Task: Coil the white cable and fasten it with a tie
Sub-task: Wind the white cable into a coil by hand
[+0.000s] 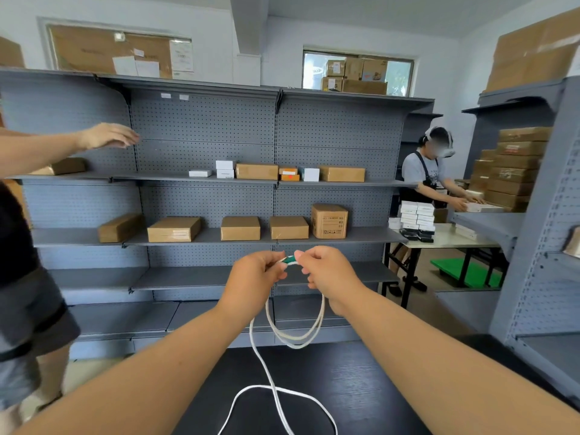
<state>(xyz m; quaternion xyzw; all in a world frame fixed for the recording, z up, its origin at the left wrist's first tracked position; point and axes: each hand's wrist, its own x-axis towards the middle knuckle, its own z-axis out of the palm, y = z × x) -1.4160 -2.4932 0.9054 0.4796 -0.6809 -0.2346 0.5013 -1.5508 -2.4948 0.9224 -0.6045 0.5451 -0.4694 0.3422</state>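
Hanging white cable (295, 335) loops pinched between left hand (252, 277) and right hand (329, 271)

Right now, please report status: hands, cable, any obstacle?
Left hand and right hand pinch cable at green tie. Two loops hang; the rest lies loose on the black table. No obstacle.

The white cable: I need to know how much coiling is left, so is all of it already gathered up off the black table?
No: part of the white cable still lies looped on the black table.
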